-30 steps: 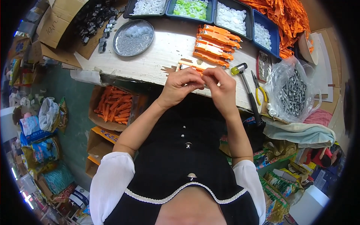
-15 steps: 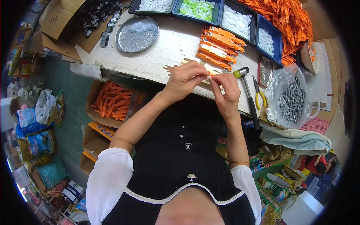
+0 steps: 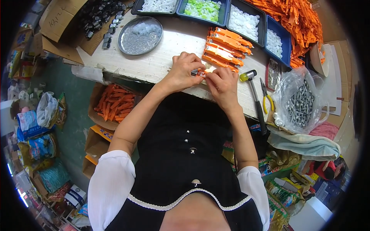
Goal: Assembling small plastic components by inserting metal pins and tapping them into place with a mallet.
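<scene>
Near the table's front edge, my left hand (image 3: 182,74) is closed on a small orange part (image 3: 199,73) with a dark, metallic end. My right hand (image 3: 223,85) is pinched against the other end of that part, its fingertips close to those of my left; whether a smaller piece sits between them is hidden. Just beyond my hands lies a row of orange plastic bodies (image 3: 225,48) with shiny metal bits. To the right of my right hand rests a hammer (image 3: 254,92) with a yellow-green face, and beside it are yellow-handled pliers (image 3: 266,98).
A round metal tray (image 3: 133,42) holds fine wire-like pieces and whitish bits. Bins of white (image 3: 243,23) and green-white parts (image 3: 202,9) line the back. Orange parts (image 3: 296,23) are heaped at far right, above a plastic bag of grey metal pieces (image 3: 300,102). An open carton (image 3: 111,104) stands below left.
An orange part with a dark metallic end now shows between my hands. My left hand has turned and risen slightly; my right hand has shifted a little left.
</scene>
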Tool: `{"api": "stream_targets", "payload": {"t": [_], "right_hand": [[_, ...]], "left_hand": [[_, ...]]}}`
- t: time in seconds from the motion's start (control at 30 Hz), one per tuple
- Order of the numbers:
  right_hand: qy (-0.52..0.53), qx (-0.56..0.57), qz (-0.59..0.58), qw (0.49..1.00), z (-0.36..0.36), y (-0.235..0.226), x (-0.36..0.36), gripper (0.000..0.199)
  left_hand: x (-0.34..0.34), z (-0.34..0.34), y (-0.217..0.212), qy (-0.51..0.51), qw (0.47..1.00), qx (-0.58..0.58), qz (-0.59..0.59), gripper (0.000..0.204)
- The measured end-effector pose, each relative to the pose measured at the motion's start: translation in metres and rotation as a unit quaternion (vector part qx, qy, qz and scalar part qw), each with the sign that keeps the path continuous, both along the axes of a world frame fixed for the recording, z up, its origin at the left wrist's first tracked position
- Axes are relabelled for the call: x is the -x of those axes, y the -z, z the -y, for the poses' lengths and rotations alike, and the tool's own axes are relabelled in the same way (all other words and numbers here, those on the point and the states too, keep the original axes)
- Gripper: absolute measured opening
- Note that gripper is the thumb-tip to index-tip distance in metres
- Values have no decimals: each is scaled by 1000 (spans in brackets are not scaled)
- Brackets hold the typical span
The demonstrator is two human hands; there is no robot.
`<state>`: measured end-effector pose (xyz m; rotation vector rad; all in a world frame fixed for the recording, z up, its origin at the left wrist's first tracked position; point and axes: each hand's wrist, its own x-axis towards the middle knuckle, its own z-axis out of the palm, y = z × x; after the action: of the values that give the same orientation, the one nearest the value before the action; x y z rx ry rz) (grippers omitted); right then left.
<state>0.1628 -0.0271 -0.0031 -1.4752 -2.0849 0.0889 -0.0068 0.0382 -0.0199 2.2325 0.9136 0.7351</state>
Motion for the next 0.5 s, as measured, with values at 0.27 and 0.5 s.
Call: {"api": "stream_targets", "payload": {"t": [0.27, 0.5], "right_hand": [[2, 17, -25, 1000, 2, -2, -3, 13], [0, 23, -26, 999, 0, -3, -6, 13]], "left_hand": [[-3, -3, -5, 12, 999, -22, -36, 23], [-12, -9, -26, 49, 989, -34, -137, 17]]}}
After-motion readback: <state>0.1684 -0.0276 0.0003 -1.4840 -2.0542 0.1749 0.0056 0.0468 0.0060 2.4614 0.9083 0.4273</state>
